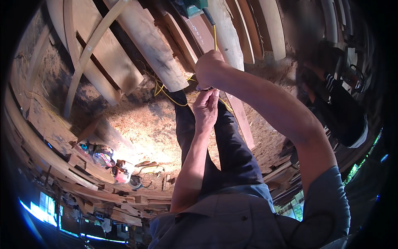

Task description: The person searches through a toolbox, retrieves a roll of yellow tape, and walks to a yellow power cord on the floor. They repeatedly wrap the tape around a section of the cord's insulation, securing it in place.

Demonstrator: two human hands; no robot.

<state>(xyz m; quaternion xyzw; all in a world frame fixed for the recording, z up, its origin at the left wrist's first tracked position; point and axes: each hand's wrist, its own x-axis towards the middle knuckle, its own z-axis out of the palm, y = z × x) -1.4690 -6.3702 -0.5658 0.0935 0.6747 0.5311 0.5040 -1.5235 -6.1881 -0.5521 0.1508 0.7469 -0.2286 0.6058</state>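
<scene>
My left hand (pixel 206 108) is closed, its thumb and fingers pinched together just below my right hand. My right hand (pixel 210 69) is closed too, its arm bent across from the right. Between the two hands shows a small dark bit, too hidden to name. A yellow cord (pixel 215 38) runs from a green power tool (pixel 190 7) down to my right hand, passing behind or into it; which one I cannot tell. More of the cord lies looped on the ground left of the hands.
Thick timber planks (pixel 153 50) lie at the far side, with a narrow reddish board (pixel 242 120) beside my leg. Sawdust covers the ground. A red-and-white power tool (pixel 123 171) rests at lower left near wood scraps. Another person (pixel 340 103) is at the right.
</scene>
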